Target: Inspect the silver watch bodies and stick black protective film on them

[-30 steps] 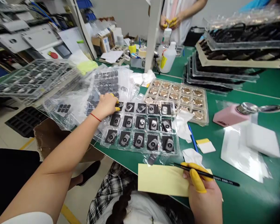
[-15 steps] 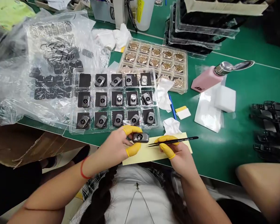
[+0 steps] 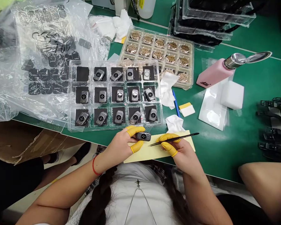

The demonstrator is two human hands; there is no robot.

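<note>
Between thumb and finger, my left hand (image 3: pixel 121 142) grips a dark grey smartwatch case (image 3: pixel 143 136) with its sensor back facing up. Yellow finger cots cover several fingertips of both hands. My right hand (image 3: pixel 180 150) holds a pair of black tweezers (image 3: pixel 178 138), their tips pointing left, a little below and right of the watch case and apart from it. Beneath both hands lies a pale yellow sheet of paper (image 3: pixel 140 155). Just beyond them sits a clear blister tray (image 3: pixel 92 103) of similar watch cases on black squares; its back left compartment shows only a black square.
Behind stands another tray (image 3: pixel 191 72) of gold round watch cases. Plastic bags (image 3: pixel 89 31) with black labels cover the left. Rightward are a white tissue (image 3: pixel 174 123), a blue pen (image 3: pixel 176 103), a pink bottle (image 3: pixel 214 73), a white block (image 3: pixel 233 95) and black straps (image 3: pixel 275 125). Stacked trays (image 3: pixel 215 22) stand behind.
The view has shifted slightly. Both hands keep their grips. The tweezers have turned in the right hand, and their tips now look closed together rather than slightly apart.
</note>
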